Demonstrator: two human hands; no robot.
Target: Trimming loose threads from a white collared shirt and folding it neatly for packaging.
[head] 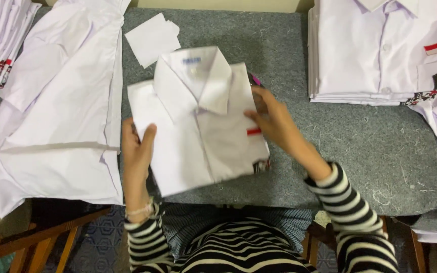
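Hands gripped a folded white shirt over the grey felt table: the left hand clasped its left edge, thumb on top, and the right hand pinched its right edge near a red stripe. Unfolded shirts lay left, a folded stack right.

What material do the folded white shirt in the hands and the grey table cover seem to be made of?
Folded white shirt: probably thin woven cotton or a cotton blend, matte; it holds sharp creases and a stiff collar. Grey table cover: looks like felt or a wool blanket, fuzzy and matte, with loose threads and lint on it.
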